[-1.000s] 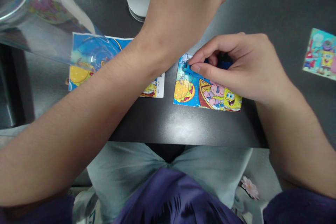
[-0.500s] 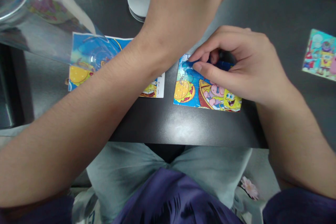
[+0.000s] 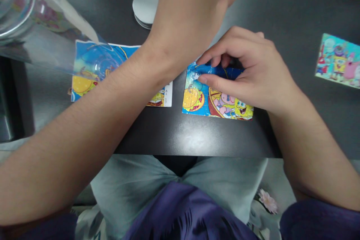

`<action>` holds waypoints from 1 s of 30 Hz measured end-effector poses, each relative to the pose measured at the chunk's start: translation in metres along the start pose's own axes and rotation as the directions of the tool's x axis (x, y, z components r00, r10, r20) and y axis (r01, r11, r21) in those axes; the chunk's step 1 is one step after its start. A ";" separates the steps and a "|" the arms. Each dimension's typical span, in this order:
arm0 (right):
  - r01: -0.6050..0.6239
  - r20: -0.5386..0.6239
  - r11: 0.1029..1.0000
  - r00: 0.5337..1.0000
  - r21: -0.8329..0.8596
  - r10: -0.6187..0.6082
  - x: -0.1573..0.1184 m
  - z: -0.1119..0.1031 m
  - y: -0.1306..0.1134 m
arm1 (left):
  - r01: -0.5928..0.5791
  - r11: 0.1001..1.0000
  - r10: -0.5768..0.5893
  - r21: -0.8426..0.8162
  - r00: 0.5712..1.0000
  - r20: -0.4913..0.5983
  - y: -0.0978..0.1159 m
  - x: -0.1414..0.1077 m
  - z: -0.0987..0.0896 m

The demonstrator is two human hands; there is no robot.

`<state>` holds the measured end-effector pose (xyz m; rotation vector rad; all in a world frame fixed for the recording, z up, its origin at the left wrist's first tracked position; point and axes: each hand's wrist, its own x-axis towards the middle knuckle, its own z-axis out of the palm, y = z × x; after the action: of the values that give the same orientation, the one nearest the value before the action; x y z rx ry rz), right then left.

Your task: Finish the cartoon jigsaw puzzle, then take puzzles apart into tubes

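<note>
A jigsaw puzzle with a burger, a boat and a yellow cartoon figure lies before me, joined in most of what shows. My right hand rests over its upper part, thumb and index fingertips touching the upper-left corner, a little apart, with no loose piece visible between them. That hand covers the puzzle's upper right. My left arm crosses above a matching picture sheet. At the top edge is my left hand, its thumb showing and one fingertip at the frame's edge; the other fingers are out of sight.
A clear plastic container stands at the left, overlapping the sheet. White round discs are stacked behind my left arm. Another cartoon picture card lies at the right. A black tray sits at the far left. The dark table's front edge is near my lap.
My right thumb and index fingertip have moved apart at the puzzle's corner. My left hand has shifted slightly, its fingers now spreading past the top edge. The whole view has shifted a little.
</note>
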<state>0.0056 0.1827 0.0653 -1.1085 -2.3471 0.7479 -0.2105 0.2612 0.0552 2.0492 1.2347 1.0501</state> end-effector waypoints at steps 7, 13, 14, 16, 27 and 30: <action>0.069 -0.394 0.992 0.919 0.101 -0.024 0.000 -0.013 0.038 | 0.016 0.982 -0.066 -0.189 0.963 -0.262 0.047 -0.077 0.034; -0.034 -0.606 0.996 0.791 0.088 0.081 -0.028 -0.056 0.057 | -0.030 0.956 -0.046 -0.290 0.967 -0.251 0.090 -0.150 0.034; -0.040 -0.665 0.995 0.741 0.096 0.094 -0.041 -0.058 0.054 | -0.050 0.955 -0.024 -0.292 0.970 -0.244 0.089 -0.151 0.028; -0.083 -0.703 0.990 0.697 0.112 0.138 -0.077 -0.052 0.037 | -0.123 0.951 0.056 -0.285 0.971 -0.234 0.085 -0.154 0.014; 0.033 -0.524 0.793 0.767 0.609 0.371 -0.191 0.099 -0.154 | -0.289 0.902 0.233 -0.322 0.952 -0.201 0.187 -0.325 0.083; 0.065 -0.591 0.727 0.634 0.684 0.499 -0.200 0.086 -0.176 | -0.299 0.896 0.267 -0.328 0.953 -0.142 0.216 -0.351 0.113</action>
<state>-0.0275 -0.0951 0.0807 -1.0962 -1.0843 0.8791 -0.1110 -0.1536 0.0308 1.9516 0.7334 1.4021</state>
